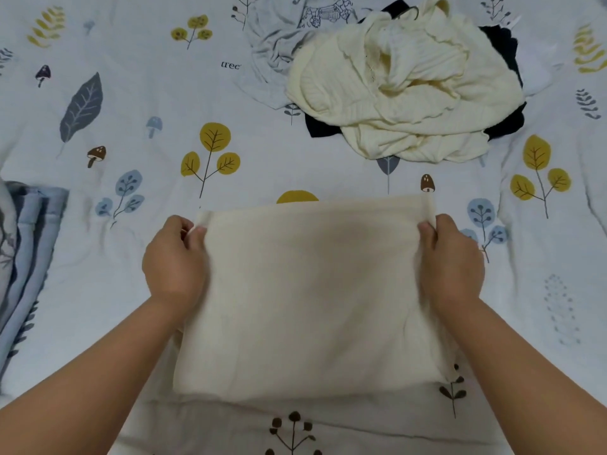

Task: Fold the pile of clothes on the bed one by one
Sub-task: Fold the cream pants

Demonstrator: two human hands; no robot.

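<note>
A cream garment (312, 290) is folded into a rectangle in front of me, over the patterned bed sheet (131, 110). My left hand (175, 261) pinches its upper left corner. My right hand (451, 261) pinches the upper right corner, fingers curled round the edge. The far edge looks lifted slightly off the sheet. Farther back lies the pile: a crumpled cream knit top (404, 90) on dark clothing (320, 128), with a grey printed garment (282, 44) at its left.
Folded blue-grey striped fabric (26, 257) lies at the left edge of the bed. A leaf and mushroom print covers the sheet on every side of the garment.
</note>
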